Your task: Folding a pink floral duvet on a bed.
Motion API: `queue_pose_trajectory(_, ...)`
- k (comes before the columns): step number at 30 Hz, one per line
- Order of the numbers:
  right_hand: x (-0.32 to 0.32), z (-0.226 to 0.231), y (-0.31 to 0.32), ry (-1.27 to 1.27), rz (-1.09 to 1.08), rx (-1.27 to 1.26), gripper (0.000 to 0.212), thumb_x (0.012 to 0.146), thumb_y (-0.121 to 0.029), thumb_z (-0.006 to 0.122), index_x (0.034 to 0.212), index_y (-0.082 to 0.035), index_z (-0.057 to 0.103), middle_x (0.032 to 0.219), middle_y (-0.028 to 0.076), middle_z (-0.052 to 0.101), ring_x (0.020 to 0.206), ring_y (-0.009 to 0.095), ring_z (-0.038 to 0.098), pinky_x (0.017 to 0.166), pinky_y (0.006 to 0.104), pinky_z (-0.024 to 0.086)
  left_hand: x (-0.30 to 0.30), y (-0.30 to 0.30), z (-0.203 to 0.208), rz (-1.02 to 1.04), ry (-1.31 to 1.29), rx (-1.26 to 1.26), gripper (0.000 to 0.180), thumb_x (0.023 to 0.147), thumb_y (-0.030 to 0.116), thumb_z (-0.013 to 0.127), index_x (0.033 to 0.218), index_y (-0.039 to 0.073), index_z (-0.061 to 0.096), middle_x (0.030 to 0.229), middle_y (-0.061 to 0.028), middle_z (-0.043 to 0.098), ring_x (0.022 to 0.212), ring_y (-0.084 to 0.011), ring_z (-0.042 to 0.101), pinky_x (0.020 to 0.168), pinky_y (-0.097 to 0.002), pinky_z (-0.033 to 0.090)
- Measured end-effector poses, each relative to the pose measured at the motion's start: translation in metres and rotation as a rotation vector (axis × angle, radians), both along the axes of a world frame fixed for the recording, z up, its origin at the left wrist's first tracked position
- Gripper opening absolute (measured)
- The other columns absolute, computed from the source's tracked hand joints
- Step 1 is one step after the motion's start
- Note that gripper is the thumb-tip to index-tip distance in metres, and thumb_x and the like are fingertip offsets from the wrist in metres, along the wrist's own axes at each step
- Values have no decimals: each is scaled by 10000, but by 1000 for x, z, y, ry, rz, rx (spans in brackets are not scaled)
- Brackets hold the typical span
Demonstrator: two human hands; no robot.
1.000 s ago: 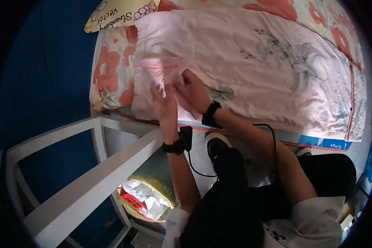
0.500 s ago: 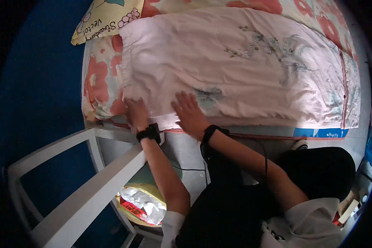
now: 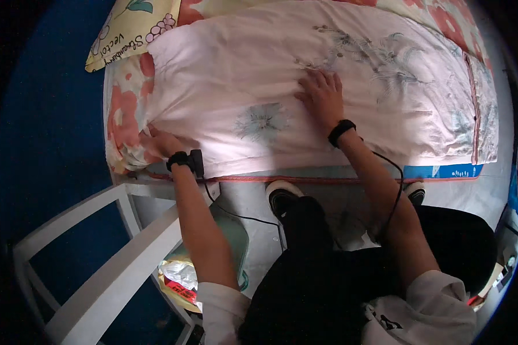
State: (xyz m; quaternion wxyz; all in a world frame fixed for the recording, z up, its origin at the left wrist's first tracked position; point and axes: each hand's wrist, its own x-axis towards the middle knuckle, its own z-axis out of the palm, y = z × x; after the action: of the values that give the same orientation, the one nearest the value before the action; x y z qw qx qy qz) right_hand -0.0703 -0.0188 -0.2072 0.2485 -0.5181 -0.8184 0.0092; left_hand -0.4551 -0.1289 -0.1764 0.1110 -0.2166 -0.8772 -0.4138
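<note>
A pale pink blanket (image 3: 224,75) with grey-blue flower prints lies lengthwise over a bed, lightly wrinkled. My left hand (image 3: 162,142) is at its near left corner, fingers curled round the edge; creases run from there into the cloth. My right hand (image 3: 323,99) rests palm down near the blanket's middle, fingers stretched out, beside the printed flowers. Under the blanket, a sheet with red and cream flowers (image 3: 124,106) shows at the left end.
A yellow pillow (image 3: 133,31) lies at the far left. White frame bars (image 3: 112,276) stand at the near left, by a green bin (image 3: 233,236) with a yellow bag (image 3: 181,293). A black cable (image 3: 244,217) hangs from my left wrist. My shoes are on the grey floor.
My right hand has slid far and to the right across the blanket. My left hand has moved left to the corner and closed on the edge. The view has shifted slightly.
</note>
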Motion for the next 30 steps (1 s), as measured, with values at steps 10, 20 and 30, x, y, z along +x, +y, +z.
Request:
queue_pose_trajectory(10,3,13,56,-98,428,-210,197,906,-254,619,1050,-120,627,1112,69,597,1115,272,550,999,438,402,-91,40,-36,151,109,-457,522,939,388,585,1312,30,521,1285,-151,558,1208,-370,513,921,-510,497)
queue_pose_trajectory(20,10,-11,212,-322,310,62,233,874,-210,616,1091,-128,607,1079,60,600,1123,270,549,1048,413,372,-114,183,-30,-224,29,-702,738,780,427,779,1365,77,495,1185,-239,627,1072,-392,620,887,-463,538)
queue_pose_trajectory(30,-21,3,276,-7,389,149,253,843,-69,581,1096,-68,581,1105,99,607,1087,317,569,985,440,431,-221,212,-57,-299,251,-273,337,868,212,683,1142,37,596,988,-139,677,865,-285,652,766,-417,519)
